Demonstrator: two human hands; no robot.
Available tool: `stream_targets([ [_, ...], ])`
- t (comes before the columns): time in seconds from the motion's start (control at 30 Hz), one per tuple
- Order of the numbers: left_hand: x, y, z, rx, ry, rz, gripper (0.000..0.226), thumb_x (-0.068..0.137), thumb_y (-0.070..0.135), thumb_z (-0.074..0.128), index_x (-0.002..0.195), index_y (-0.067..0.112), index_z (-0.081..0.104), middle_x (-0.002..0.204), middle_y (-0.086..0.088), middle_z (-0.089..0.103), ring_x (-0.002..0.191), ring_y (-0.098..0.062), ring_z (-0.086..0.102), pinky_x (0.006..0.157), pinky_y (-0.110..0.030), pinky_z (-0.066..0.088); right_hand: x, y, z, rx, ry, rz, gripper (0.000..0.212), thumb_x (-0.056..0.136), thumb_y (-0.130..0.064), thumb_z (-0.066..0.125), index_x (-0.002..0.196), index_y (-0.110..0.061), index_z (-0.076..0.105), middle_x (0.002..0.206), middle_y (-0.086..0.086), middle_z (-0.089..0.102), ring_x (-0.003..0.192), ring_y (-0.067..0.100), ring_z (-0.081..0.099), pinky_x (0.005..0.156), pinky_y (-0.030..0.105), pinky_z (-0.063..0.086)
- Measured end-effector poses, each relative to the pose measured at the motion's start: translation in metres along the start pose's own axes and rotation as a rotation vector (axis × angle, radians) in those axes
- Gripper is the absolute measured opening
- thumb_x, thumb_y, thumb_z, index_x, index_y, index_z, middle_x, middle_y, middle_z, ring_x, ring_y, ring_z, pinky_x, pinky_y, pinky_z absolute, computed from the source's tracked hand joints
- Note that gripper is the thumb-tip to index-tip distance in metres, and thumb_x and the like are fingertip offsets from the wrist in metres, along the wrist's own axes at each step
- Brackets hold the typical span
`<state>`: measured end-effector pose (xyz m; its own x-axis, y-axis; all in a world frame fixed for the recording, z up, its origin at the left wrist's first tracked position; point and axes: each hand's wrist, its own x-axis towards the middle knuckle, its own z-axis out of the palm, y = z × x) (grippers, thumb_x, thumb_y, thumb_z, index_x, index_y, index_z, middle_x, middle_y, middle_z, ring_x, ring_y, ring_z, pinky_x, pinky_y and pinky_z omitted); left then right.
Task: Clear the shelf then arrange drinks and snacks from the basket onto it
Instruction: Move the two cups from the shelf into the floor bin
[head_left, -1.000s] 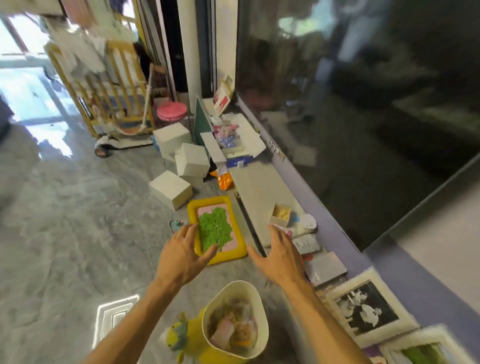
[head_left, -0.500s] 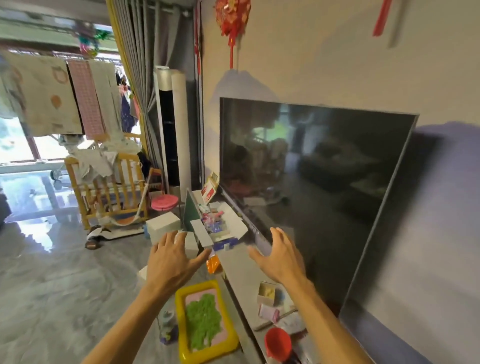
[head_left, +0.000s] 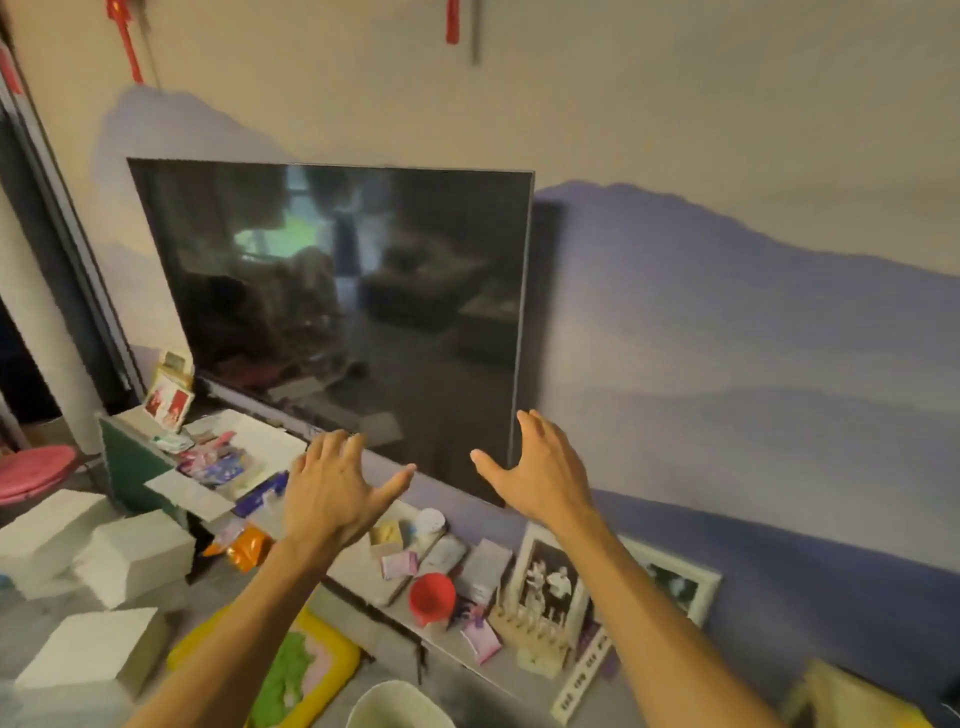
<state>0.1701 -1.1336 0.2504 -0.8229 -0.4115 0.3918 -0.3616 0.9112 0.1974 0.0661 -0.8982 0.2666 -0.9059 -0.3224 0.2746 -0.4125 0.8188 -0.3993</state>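
A: What has changed since the earlier frame?
B: The view has swung right. The television is now central.
A: Grip state?
B: Left hand and right hand are both released, fingers spread, raised apart before the screen.
A: Where are the task items?
B: The shelf lies below the hands, carrying a red cup and a photo frame. The basket rim shows at the bottom edge, near the shelf front.

Dim, warm indoor light; a pale greenish reflection glares faintly in the dark television screen above the left grip; a soft shadow edges the screen on the wall above the right grip; everything is slightly smeared, both grips included; straight lines bow near the frame's edges; the lower corners blur most.
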Motion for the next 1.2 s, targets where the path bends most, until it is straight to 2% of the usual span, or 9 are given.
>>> stream_targets([
  [0.13,-0.019,0.066,0.009,-0.085,-0.060,0.175,0.106,0.083,0.098,0.025,0.144,0.018,0.058,0.148,-0.008,0.056,0.139,-0.030,0.050,0.115,-0.051,0.042,-0.058,0.054,-0.040,-0.050,0.065,0.162,0.101,0.091,-0.080,0.053,0.164,-0.014,0.028,0.172,0.009,0.030,0.156,0.031,0.031,0.122,0.046,0.037],
  [0.23,-0.041,0.121,0.015,-0.160,-0.098,0.313,0.103,0.083,0.095,0.027,0.142,0.017,0.060,0.145,-0.007,0.058,0.137,-0.031,0.051,0.113,-0.051,0.043,-0.107,0.097,-0.075,-0.088,0.121,0.277,0.099,0.092,-0.077,0.055,0.162,-0.012,0.032,0.167,0.009,0.037,0.152,0.031,0.035,0.118,0.044,0.040],
  [0.33,-0.068,0.180,0.017,-0.220,-0.130,0.430,0.102,0.084,0.096,0.027,0.138,0.017,0.062,0.141,-0.007,0.060,0.132,-0.030,0.054,0.111,-0.051,0.044,-0.156,0.139,-0.111,-0.112,0.184,0.379,0.099,0.093,-0.076,0.055,0.163,-0.011,0.031,0.168,0.009,0.035,0.153,0.030,0.033,0.118,0.042,0.038],
  [0.47,-0.107,0.261,0.016,-0.292,-0.176,0.551,0.104,0.084,0.097,0.026,0.146,0.019,0.056,0.149,-0.007,0.056,0.137,-0.030,0.052,0.113,-0.052,0.042,-0.221,0.194,-0.157,-0.115,0.257,0.526,0.104,0.091,-0.081,0.053,0.166,-0.015,0.025,0.173,0.006,0.027,0.157,0.028,0.028,0.122,0.044,0.036],
  [0.67,-0.185,0.384,0.009,-0.373,-0.202,0.693,0.101,0.085,0.095,0.028,0.144,0.019,0.057,0.148,-0.009,0.057,0.136,-0.032,0.053,0.112,-0.051,0.043,-0.321,0.280,-0.218,-0.151,0.334,0.691,0.104,0.087,-0.082,0.056,0.163,-0.015,0.032,0.166,0.008,0.040,0.152,0.029,0.037,0.119,0.045,0.041],
  [0.93,-0.279,0.492,0.032,-0.395,-0.310,0.725,0.104,0.082,0.098,0.023,0.143,0.021,0.058,0.147,-0.008,0.057,0.133,-0.034,0.054,0.109,-0.052,0.046,-0.425,0.377,-0.256,-0.185,0.312,0.819,0.103,0.087,-0.082,0.056,0.162,-0.015,0.033,0.166,0.008,0.040,0.151,0.030,0.039,0.116,0.047,0.043],
  [1.07,-0.302,0.521,0.051,-0.367,-0.369,0.724,0.108,0.080,0.101,0.022,0.146,0.023,0.055,0.150,-0.006,0.054,0.136,-0.033,0.052,0.110,-0.052,0.046,-0.448,0.414,-0.253,-0.149,0.264,0.861,0.103,0.087,-0.080,0.059,0.161,-0.012,0.035,0.165,0.009,0.041,0.151,0.030,0.038,0.117,0.045,0.042],
  [1.2,-0.307,0.550,0.074,-0.333,-0.424,0.716,0.109,0.078,0.102,0.019,0.148,0.026,0.054,0.154,-0.005,0.051,0.140,-0.032,0.050,0.112,-0.054,0.046,-0.448,0.454,-0.240,-0.112,0.238,0.898,0.101,0.085,-0.084,0.058,0.157,-0.016,0.038,0.159,0.006,0.048,0.145,0.029,0.046,0.110,0.044,0.050],
])
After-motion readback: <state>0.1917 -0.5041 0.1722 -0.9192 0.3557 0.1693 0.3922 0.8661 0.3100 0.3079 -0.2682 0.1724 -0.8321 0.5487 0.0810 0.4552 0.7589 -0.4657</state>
